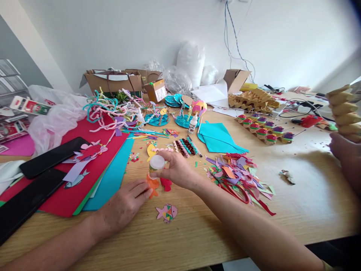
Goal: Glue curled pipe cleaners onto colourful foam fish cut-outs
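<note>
I see smooth, translucent plastic in the small tub [156, 163], matt paper in the orange fish [153, 184] and pink fish [167, 213], fuzzy fibre in the twisted pipe cleaners [185, 147], rough pulp in the egg cartons [252, 101], and a wood-grained tabletop [299, 207] with a soft sheen

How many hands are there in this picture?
3. The left hand touches an orange paper cutout; the right hand holds a small tub; another person's hand is at the right edge, by stacked egg cartons. More could be hidden.

No text is legible, even on the bottle [192, 127] or carton [155, 91].
</note>
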`<move>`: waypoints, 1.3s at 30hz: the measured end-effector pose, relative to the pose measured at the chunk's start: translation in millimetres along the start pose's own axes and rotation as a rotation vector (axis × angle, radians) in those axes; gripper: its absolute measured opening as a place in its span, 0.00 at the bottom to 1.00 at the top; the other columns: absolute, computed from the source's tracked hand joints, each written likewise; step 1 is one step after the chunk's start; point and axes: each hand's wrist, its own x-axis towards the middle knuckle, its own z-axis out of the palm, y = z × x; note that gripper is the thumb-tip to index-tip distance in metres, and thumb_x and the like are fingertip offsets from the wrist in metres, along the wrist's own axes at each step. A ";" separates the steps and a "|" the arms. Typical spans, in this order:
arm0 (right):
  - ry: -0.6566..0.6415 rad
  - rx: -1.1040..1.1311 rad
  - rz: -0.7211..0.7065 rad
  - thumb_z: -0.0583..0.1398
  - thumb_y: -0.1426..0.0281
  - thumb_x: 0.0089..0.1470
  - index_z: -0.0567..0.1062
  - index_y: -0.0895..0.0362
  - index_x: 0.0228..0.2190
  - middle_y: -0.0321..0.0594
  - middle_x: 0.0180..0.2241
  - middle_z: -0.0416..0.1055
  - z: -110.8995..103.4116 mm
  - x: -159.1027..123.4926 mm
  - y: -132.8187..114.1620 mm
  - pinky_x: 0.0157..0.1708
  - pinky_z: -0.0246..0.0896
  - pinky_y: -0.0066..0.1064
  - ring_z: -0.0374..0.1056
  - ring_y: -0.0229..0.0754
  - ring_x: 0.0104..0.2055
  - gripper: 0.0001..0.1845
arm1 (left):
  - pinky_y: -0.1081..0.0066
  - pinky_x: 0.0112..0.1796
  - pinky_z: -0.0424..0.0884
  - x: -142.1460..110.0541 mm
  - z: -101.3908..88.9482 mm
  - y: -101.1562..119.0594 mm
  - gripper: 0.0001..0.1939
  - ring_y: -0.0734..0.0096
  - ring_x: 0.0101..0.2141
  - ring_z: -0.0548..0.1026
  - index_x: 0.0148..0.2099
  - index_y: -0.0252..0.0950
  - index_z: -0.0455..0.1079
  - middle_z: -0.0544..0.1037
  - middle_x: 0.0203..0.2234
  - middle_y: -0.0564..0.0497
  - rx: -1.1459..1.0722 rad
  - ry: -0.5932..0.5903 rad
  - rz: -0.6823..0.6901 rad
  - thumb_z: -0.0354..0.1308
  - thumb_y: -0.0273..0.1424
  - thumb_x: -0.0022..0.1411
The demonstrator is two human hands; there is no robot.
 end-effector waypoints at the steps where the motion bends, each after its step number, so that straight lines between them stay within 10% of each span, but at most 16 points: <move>1: -0.014 0.009 0.004 0.68 0.67 0.41 0.70 0.58 0.24 0.33 0.26 0.67 0.0 -1.0 -0.9 0.33 0.53 0.27 0.62 0.37 0.31 0.12 | 0.67 0.43 0.75 0.2 -0.1 0.1 0.19 0.65 0.44 0.73 0.46 0.31 0.69 0.75 0.39 0.45 -0.002 -0.001 -0.002 0.36 0.25 0.70; 39: 0.073 0.303 0.124 0.67 0.66 0.39 0.69 0.57 0.26 0.33 0.27 0.68 -9.7 -14.0 -3.9 0.33 0.56 0.29 0.63 0.38 0.31 0.13 | 0.67 0.42 0.74 8.6 -6.7 2.1 0.19 0.66 0.41 0.73 0.44 0.31 0.67 0.75 0.37 0.46 -0.004 0.012 0.004 0.34 0.23 0.70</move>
